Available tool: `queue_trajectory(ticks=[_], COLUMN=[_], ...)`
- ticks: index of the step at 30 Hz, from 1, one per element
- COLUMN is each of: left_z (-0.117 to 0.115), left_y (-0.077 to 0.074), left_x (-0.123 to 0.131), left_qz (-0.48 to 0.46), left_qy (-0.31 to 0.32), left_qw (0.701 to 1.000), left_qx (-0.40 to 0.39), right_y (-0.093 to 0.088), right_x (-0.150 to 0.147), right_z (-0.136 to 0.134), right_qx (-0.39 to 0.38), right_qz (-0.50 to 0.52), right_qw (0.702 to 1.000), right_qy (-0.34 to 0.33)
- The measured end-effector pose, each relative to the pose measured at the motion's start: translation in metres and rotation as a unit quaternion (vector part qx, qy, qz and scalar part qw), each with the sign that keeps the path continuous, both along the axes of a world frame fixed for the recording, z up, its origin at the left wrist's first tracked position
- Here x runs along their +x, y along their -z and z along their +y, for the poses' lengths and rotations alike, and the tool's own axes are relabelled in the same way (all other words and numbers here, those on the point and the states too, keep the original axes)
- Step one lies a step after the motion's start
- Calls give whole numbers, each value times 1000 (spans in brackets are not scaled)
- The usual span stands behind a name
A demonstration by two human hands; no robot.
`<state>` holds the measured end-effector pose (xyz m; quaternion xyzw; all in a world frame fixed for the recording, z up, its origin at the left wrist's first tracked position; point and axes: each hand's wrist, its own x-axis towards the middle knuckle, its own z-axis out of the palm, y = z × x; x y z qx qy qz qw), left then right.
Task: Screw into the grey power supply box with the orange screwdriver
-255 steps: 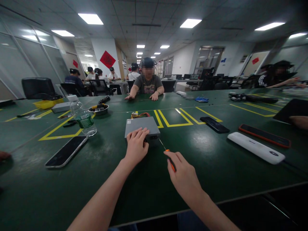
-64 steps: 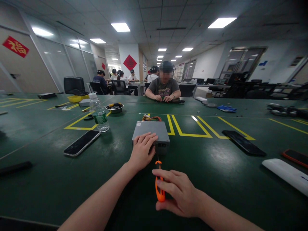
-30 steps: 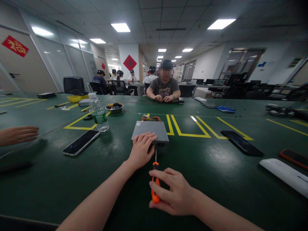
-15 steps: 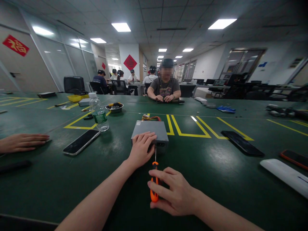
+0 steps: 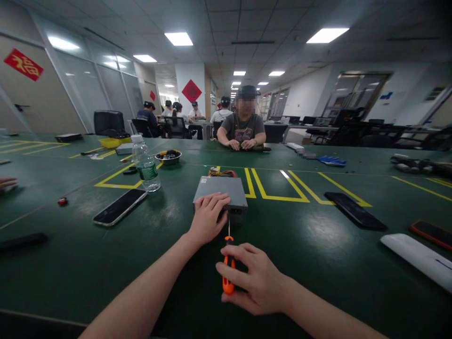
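A grey metal computer power supply [image 5: 215, 186] lies on the green table, its bundle of coloured wires [image 5: 221, 173] at the far side. My left hand [image 5: 208, 219] grips its near left part, fingers across the top and thumb at the front face. In my right hand [image 5: 252, 278] is an orange and black screwdriver [image 5: 228, 275], its handle between thumb and fingers. The shaft points away from me, and the tip meets the lower front face of the power supply. Whether a screw sits under the tip cannot be made out.
Left are a phone [image 5: 120, 207], a water bottle [image 5: 146, 169], a bowl of small parts [image 5: 168, 157] and a small red item [image 5: 62, 201]. Another person's hand [image 5: 7, 183] shows at the left edge. Right lie a dark phone [image 5: 355, 209] and a white casing [image 5: 418, 259]. A person [image 5: 243, 125] sits opposite.
The screwdriver handle and my right fingers have shifted slightly; the left hand stays on the power supply. The other person's hand has drawn back leftward, and a small red item now shows there.
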<state>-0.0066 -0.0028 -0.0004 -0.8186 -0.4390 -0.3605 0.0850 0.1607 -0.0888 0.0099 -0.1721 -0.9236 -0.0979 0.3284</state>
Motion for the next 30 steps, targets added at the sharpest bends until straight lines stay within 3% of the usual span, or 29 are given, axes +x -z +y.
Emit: queue_trajectory(ticks=[3,6,11,14,18,22,26,30], left_z=[0,0,0,1,1,0,0,0], left_y=[0,0,0,1,1,0,0,1], left_x=[0,0,0,-1,-1,0,0,0], left_qz=[4,4,5,7,8,10,7,9], left_qy=[-3,-6,-4,-2,-4,-4,-4,-5], left_qw=[1000,1000,1000,1000,1000,1000,1000,1000], left_qx=[2,2,2,2,3,8,7,7], right_y=[6,11,4,0,4,10,4,-1], right_x=[-2,-1,0,-1,-3,-2,1,0], right_z=[2,3,-2,-4,-1,0,-2,-2], right_qx=[34,20,-60,-41,7,-11,-50,-23], right_qz=[48,69,-12,-40,21,56,12,-19], right_qw=[998,997,998,998,1000,998,999,1000], right_qy=[-4,-8,13,11,-5,-2,-4,-5])
